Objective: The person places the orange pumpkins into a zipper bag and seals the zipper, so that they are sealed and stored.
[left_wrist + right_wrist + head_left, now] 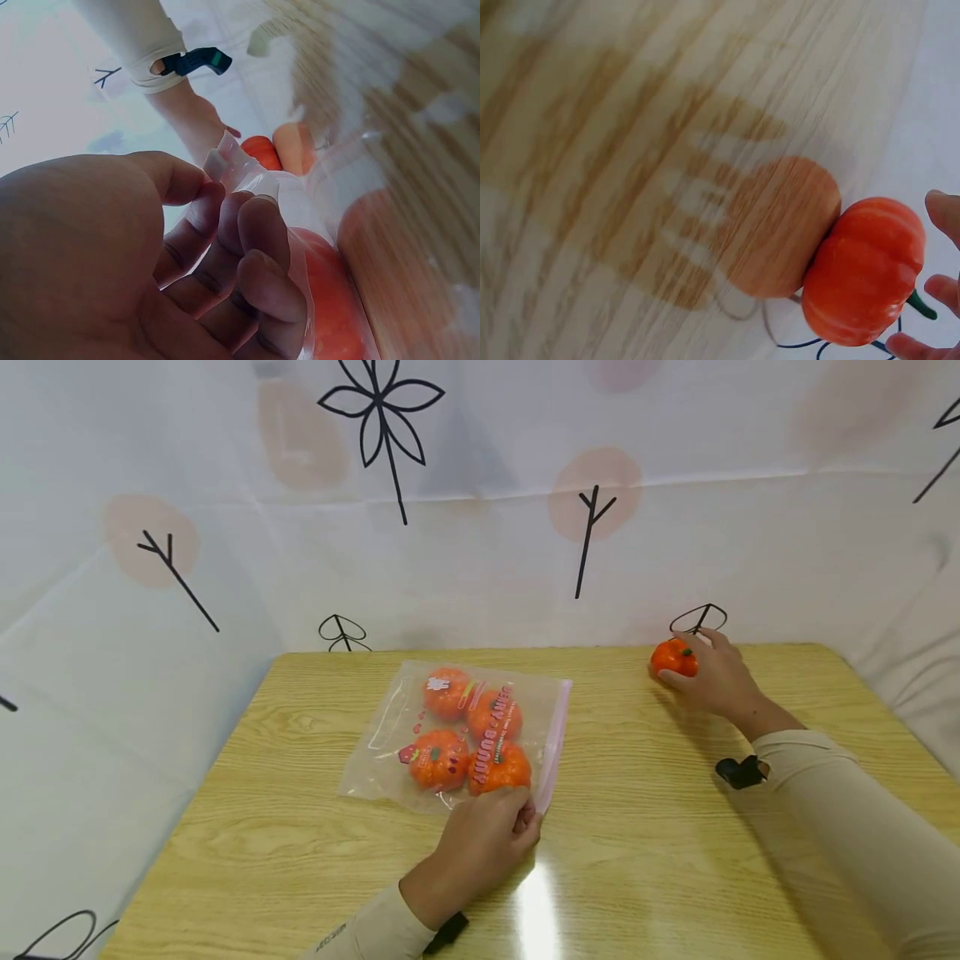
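A clear zip bag (375, 764) with a pink edge and printed lettering lies on the table, several small orange toy pumpkins (437, 762) inside it. My left hand (483, 831) pinches the bag's corner by the pink edge between thumb and forefinger; the left wrist view shows the plastic rising from the fingertips. At the far right, one loose toy pumpkin (667, 658), red-orange with a green stem (922, 304), rests on the table. Around it reaches my right hand (720, 681), its fingers spread and a gap showing between them and the pumpkin in the right wrist view.
The glossy wood-grain table (615, 860) mirrors the hand and pumpkin. A white cloth (480, 568) with plant drawings hangs behind its far edge, close to the loose pumpkin. Dark camera mounts (741, 772) sit at both wrists.
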Available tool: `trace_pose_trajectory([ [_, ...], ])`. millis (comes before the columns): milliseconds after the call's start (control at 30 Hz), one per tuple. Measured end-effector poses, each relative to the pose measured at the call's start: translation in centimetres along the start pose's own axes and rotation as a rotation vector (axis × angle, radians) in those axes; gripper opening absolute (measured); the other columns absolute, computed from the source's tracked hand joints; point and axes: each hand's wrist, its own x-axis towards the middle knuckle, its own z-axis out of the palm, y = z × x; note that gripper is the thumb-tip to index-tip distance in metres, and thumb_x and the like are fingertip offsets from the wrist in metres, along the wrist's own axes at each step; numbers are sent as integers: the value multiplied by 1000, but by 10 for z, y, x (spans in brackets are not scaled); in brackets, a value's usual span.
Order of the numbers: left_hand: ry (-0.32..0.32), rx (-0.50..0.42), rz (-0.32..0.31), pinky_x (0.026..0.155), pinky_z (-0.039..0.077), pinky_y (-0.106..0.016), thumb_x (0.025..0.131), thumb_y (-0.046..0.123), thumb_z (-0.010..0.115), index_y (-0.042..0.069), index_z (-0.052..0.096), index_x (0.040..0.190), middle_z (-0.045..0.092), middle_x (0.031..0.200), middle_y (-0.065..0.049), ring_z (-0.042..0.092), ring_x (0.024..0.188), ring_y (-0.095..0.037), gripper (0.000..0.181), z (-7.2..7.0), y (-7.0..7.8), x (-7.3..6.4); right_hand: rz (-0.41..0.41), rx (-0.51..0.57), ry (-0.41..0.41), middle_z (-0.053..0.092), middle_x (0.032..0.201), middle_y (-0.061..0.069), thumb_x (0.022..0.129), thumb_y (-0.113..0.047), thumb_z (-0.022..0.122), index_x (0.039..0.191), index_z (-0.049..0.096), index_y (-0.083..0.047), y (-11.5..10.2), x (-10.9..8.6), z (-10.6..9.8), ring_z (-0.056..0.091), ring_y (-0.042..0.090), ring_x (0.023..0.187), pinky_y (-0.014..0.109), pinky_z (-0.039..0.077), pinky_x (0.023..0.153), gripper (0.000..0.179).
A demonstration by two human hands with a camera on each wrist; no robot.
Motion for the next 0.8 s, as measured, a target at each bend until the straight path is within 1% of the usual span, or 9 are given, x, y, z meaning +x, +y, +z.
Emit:
trace_pose_trajectory([
  [200,-11,-5,-11,47,27,-16,89,25,68,21,57,75,42,64,14,37,56,2,19,1,0,0,7,5,-39,11,154,44,96,-35,62,156,24,-3,6,4,1,21,70,133,79,26,102,78],
  [300,-14,-5,-17,47,28,-16,89,25,68,21,57,75,42,64,14,37,56,2,18,1,-1,0,-1,7,-47,14,153,45,97,-34,62,156,23,-2,9,6,3,22,69,134,78,26,103,78],
  [500,-21,-9,-12,47,28,-16,89,25,68,20,57,75,42,64,14,38,56,2,19,-1,0,0,-5,12,-63,25,146,47,98,-34,60,154,24,2,12,6,5,29,63,131,74,31,102,76],
  [600,-24,-14,-6,48,29,-15,90,25,68,20,57,75,43,64,13,38,56,2,19,-1,0,1,-1,13,-69,26,145,47,98,-34,59,153,25,4,12,5,5,31,63,129,73,32,102,75],
  [800,-44,-25,-11,48,29,-15,90,24,68,20,58,75,44,64,13,38,55,2,18,-10,3,0,12,28,-66,27,143,48,98,-30,61,151,28,6,10,-1,5,34,63,126,73,33,101,72],
])
